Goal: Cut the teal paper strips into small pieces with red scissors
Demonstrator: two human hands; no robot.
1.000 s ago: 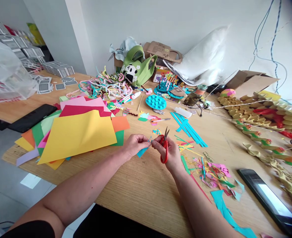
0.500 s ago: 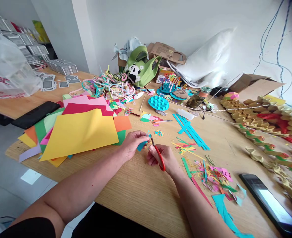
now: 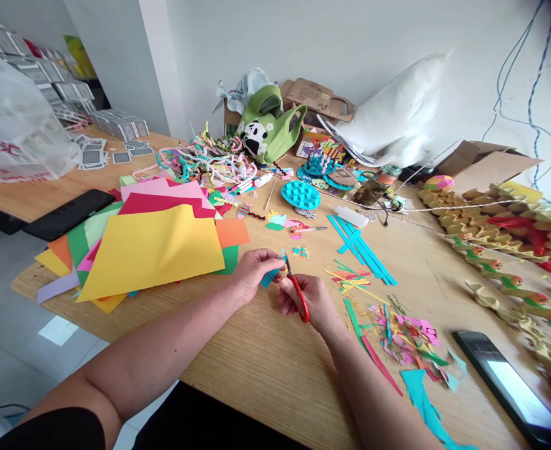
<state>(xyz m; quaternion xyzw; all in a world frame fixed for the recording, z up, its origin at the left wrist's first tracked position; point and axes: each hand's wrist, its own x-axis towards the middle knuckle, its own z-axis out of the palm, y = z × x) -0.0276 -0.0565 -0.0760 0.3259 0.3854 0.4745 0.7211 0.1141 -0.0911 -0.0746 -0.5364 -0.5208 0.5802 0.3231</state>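
Between thumb and fingers, my left hand point(image 3: 252, 275) pinches a small piece of blue paper point(image 3: 269, 277) above the table. My right hand point(image 3: 308, 300) is closed around red-handled scissors point(image 3: 298, 295), whose blades point up and away, right beside the blue paper. Whether the blades are touching the paper is too small to tell. Just beyond the blade tips lies a little heap of tiny blue and yellow paper bits point(image 3: 300, 251). Thin coloured paper strips point(image 3: 350, 278) lie to the right of my right hand.
Stacked coloured paper sheets point(image 3: 158, 250) lie at the left. Paper scraps point(image 3: 407, 334) and a phone point(image 3: 505, 381) are at the right. Farther back are blue strips point(image 3: 362, 250), a second pair of scissors point(image 3: 308, 229), a blue disc point(image 3: 300, 195) and a green panda bag point(image 3: 270, 134).
Both hands stay nearly in place; the scissors have shifted very slightly beside the blue paper. The whole view has moved a little.
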